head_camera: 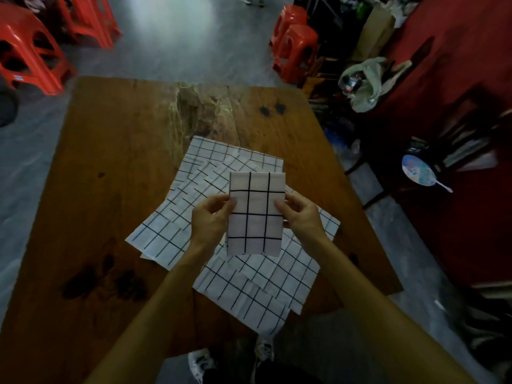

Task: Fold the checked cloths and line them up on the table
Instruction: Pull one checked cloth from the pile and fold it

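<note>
Both bare forearms reach forward from the near edge, converging over the middle. The left hand (pixel 212 217) and right hand (pixel 300 214) face each other at the same height — thumbs on top, fingers curled beneath — each pinching one side of a folded cloth (pixel 256 214).

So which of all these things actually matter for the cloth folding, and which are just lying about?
Part of the job:
- folded checked cloth, pinched by the left hand and right hand
- unfolded checked cloths spread beneath
- wooden table

Just lying about:
- red plastic stools
- hand fan
- pale garment on the right
</note>
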